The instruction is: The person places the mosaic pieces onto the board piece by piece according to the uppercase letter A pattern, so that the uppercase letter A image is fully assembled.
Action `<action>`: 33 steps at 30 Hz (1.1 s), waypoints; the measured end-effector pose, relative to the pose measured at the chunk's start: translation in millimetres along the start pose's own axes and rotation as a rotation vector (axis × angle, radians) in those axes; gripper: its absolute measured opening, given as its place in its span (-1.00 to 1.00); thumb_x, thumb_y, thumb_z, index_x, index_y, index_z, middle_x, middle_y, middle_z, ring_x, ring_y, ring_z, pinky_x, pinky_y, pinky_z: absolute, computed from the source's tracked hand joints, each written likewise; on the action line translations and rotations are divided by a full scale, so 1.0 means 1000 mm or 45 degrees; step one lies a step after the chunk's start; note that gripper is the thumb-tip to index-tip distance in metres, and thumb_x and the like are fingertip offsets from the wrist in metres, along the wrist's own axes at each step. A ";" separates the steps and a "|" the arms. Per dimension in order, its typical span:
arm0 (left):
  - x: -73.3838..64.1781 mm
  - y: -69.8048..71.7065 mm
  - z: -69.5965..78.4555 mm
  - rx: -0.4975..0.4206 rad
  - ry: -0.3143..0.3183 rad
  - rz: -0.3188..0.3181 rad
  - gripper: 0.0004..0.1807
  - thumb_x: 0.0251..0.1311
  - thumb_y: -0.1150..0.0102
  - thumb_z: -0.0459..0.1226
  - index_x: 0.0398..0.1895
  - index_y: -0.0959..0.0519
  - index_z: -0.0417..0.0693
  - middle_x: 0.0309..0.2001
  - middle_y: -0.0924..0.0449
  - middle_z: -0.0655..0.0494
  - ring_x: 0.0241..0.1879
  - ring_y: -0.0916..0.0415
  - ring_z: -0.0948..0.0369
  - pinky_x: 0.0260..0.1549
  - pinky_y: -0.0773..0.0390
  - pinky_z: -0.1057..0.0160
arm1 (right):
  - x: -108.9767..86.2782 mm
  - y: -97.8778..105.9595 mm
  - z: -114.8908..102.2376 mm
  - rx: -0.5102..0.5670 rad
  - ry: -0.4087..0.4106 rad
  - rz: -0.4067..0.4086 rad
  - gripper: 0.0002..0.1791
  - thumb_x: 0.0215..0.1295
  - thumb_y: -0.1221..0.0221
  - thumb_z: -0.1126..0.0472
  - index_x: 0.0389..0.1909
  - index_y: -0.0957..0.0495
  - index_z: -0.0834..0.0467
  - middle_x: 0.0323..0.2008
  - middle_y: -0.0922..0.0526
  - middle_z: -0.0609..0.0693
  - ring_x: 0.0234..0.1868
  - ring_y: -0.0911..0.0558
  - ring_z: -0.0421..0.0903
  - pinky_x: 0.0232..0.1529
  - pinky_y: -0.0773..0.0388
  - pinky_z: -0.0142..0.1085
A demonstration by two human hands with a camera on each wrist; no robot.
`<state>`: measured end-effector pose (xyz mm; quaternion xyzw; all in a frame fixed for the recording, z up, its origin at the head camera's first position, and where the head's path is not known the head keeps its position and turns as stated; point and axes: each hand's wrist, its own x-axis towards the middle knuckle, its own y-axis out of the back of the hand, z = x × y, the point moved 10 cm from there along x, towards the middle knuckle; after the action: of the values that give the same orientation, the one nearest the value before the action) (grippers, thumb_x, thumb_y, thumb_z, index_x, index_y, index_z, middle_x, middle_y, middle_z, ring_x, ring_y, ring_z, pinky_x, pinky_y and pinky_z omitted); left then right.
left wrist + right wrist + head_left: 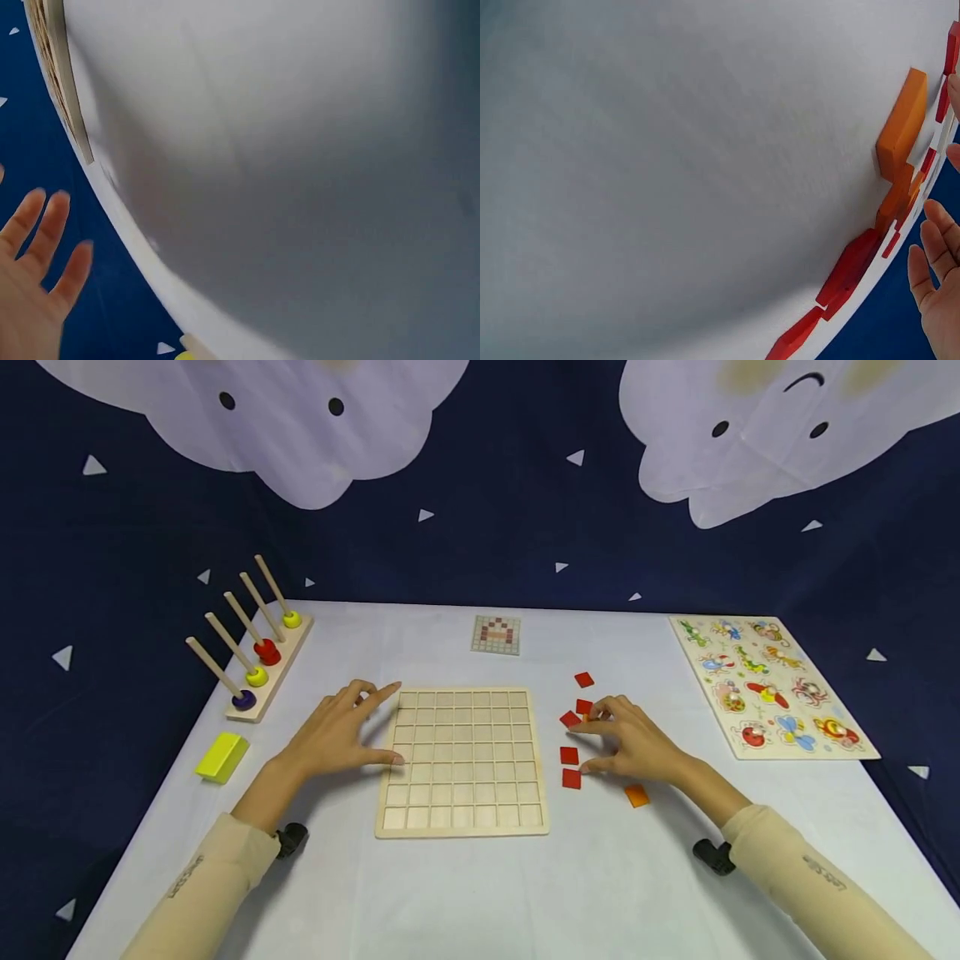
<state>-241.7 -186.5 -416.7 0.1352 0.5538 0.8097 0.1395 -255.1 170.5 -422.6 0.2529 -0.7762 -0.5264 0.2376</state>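
Observation:
A square wooden grid board [461,837] lies in the middle of the table, its cells bare wood. My left hand [330,735] is at the board's left edge, thumb and index finger spread wide along it; its fingers [49,232] look extended in the left wrist view. To the right of the board, several red square tiles [569,756] lie scattered. My right hand [633,739] hovers over them, index fingertip and thumb apart, close to the tiles. Beneath it, an orange tile [902,127] shows in the right wrist view; more tiles are partly hidden.
Behind the board is a small pattern card [496,635]. A peg stand [270,668] with coloured beads occupies the left side, with a yellow block [222,757] in front. At the right lies an insect picture puzzle board [772,689]. Another orange tile [637,796] sits near my right wrist.

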 end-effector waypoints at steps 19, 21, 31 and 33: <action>-0.006 -0.030 -0.033 -0.679 0.161 -0.107 -0.08 -0.17 -0.62 -0.19 0.36 -0.41 -0.05 0.01 -0.33 -0.11 -0.23 -0.23 0.10 -0.22 -0.32 0.22 | -0.009 -0.006 -0.008 0.077 0.056 0.060 -0.65 0.02 -0.50 0.06 -0.11 -0.77 -0.02 -0.14 -0.50 -0.09 -0.04 -0.36 -0.13 -0.14 -0.30 -0.23; -0.006 -0.033 -0.034 -0.680 0.162 -0.112 -0.09 -0.17 -0.62 -0.19 0.36 -0.42 -0.05 0.01 -0.33 -0.10 -0.23 -0.22 0.10 -0.22 -0.32 0.21 | -0.009 -0.006 -0.009 0.074 0.056 0.067 -0.65 0.02 -0.50 0.07 -0.12 -0.77 -0.02 -0.14 -0.49 -0.09 -0.04 -0.36 -0.15 -0.14 -0.31 -0.25; -0.006 -0.041 -0.037 -0.648 0.173 -0.140 -0.12 -0.18 -0.63 -0.17 0.32 -0.46 -0.07 -0.03 -0.30 -0.09 -0.22 -0.17 0.11 -0.22 -0.30 0.17 | -0.003 -0.006 -0.021 0.014 0.077 0.097 -0.71 0.04 -0.49 0.10 -0.18 -0.78 0.04 -0.18 -0.52 -0.06 -0.09 -0.38 -0.14 -0.13 -0.39 -0.21; -0.006 -0.041 -0.037 -0.652 0.172 -0.144 -0.12 -0.17 -0.62 -0.16 0.32 -0.45 -0.07 -0.03 -0.30 -0.09 -0.22 -0.17 0.11 -0.23 -0.29 0.16 | -0.002 -0.006 -0.022 0.013 0.069 0.111 -0.72 0.03 -0.49 0.13 -0.20 -0.78 0.06 -0.18 -0.52 -0.06 -0.10 -0.38 -0.14 -0.15 -0.40 -0.22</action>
<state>-246.5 -205.9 -468.6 0.0099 0.3457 0.9214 0.1770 -238.7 155.2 -421.1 0.2344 -0.7824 -0.5045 0.2799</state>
